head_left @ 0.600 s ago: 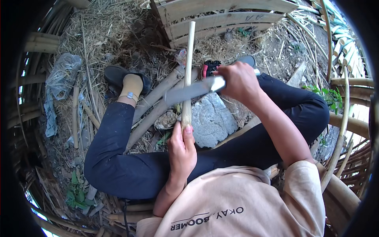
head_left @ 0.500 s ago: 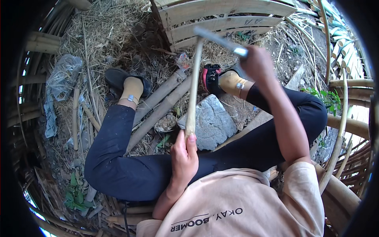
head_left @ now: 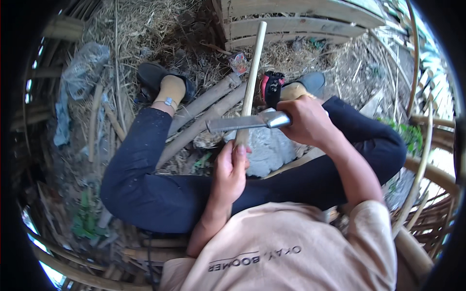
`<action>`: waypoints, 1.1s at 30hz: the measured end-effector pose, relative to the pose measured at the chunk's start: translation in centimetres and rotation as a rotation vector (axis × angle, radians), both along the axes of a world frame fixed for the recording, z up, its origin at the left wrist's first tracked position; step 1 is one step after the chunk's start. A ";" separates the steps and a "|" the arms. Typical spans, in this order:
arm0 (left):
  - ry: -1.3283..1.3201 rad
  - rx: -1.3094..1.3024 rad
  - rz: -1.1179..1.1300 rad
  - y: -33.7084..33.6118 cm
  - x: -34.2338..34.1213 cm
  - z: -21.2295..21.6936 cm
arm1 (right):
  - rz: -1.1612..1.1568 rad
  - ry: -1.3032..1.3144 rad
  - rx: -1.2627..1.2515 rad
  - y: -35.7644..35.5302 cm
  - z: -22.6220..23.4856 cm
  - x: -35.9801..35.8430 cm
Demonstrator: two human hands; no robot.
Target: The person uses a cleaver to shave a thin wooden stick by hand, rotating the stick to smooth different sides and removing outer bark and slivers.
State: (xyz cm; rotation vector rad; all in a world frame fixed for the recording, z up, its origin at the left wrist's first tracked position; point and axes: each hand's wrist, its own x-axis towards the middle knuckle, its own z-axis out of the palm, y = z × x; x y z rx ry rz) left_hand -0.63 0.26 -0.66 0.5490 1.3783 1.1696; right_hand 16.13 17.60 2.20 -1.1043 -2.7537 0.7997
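My left hand [head_left: 230, 173] is closed around the lower end of a pale wooden stick [head_left: 255, 68], its thumb lying along the wood. The stick points away from me, tilted a little to the right. In my right hand [head_left: 309, 121] is the metal handle of a large knife [head_left: 233, 123]. Its broad grey blade crosses over the stick just beyond my left hand; whether the edge touches the wood I cannot tell. Under the stick and knife lies a big grey stone [head_left: 274, 153], partly hidden by them.
Two thick bamboo poles [head_left: 206, 102] lie on the straw-strewn ground between my feet. Beyond stands a slatted wooden crate [head_left: 296, 24]. A clear plastic bag [head_left: 90, 68] lies at far left. Several cut bamboo pieces [head_left: 429, 58] are piled at far right. A red-and-black object [head_left: 271, 88] sits by my right foot.
My right hand has drawn the knife back toward me, from the stick's far end to just beyond my left hand. The stick's far end has swung slightly right. The whole view has shifted a little.
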 end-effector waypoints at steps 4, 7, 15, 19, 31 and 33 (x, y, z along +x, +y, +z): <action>0.026 0.018 0.031 -0.2 -0.4 0.2 | -0.001 -0.049 -0.025 -1.0 -1.5 -1.2; 0.174 0.037 0.027 0.0 -0.3 0.5 | -0.031 -0.062 0.027 -0.5 -1.6 -1.6; 0.327 0.106 -0.030 -0.6 0.3 -0.8 | -0.092 -0.042 0.110 0.1 -2.7 -1.2; 0.304 0.059 -0.062 -0.7 0.1 0.2 | -0.145 -0.038 0.182 1.7 -3.0 -0.7; 0.282 0.080 -0.095 -0.9 0.9 0.3 | -0.264 -0.071 0.256 4.9 -1.2 0.8; 0.339 0.087 -0.127 -1.0 0.9 0.3 | -0.260 -0.056 0.261 5.0 -1.2 1.2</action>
